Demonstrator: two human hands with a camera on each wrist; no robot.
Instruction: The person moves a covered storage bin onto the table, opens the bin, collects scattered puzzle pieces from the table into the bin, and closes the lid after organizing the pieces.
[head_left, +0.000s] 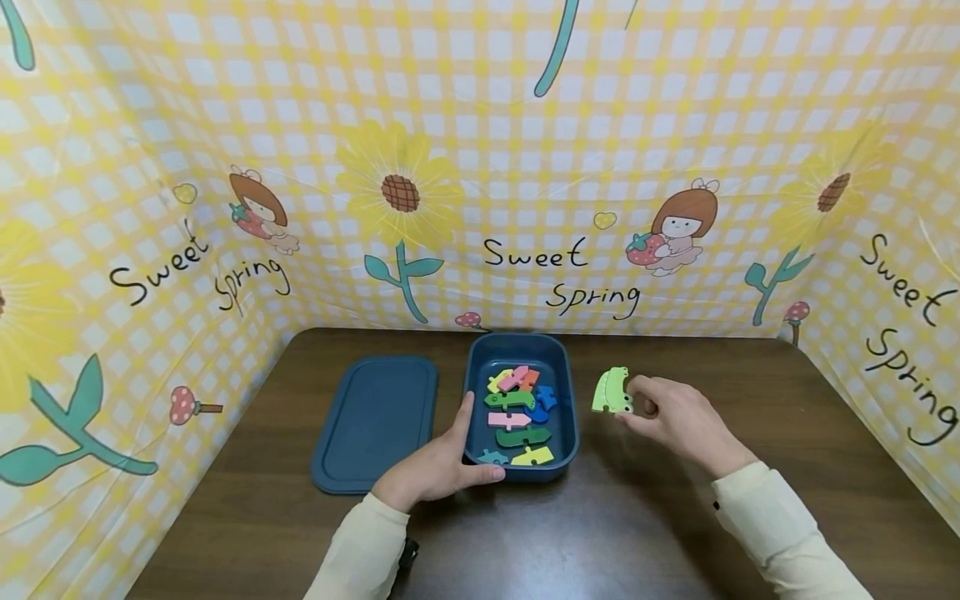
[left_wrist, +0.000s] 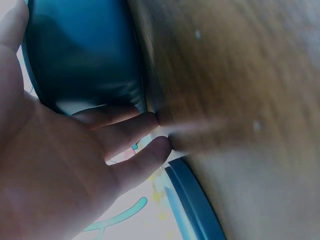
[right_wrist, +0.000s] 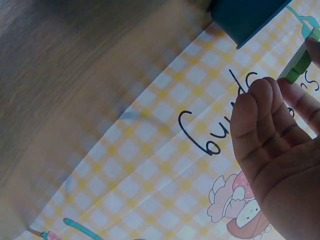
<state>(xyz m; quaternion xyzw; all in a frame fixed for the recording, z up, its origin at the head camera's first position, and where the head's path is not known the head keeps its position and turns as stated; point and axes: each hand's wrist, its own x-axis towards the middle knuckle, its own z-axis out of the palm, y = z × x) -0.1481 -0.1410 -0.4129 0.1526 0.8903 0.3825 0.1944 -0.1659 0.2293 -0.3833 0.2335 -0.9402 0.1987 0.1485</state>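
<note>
Between thumb and fingers my right hand (head_left: pixel 678 417) pinches a light green puzzle piece (head_left: pixel 611 390) with small eyes, held up to the right of the dark blue box. Its edge (right_wrist: pixel 299 64) shows in the right wrist view. My left hand (head_left: pixel 435 462) rests against the near left corner of the dark blue box (head_left: pixel 572 417), thumb along the near rim and fingers extended down the left side. Inside the box lie several colourful puzzle pieces, among them a dark green one (head_left: pixel 523 437), a pink one (head_left: pixel 508 420) and a yellow one (head_left: pixel 534 457).
A dark blue lid (head_left: pixel 378 425) lies flat to the left of the box on the brown wooden table (head_left: pixel 525 542). Yellow checked cloth (head_left: pixel 480 200) with printed flowers and words stands around the back and sides.
</note>
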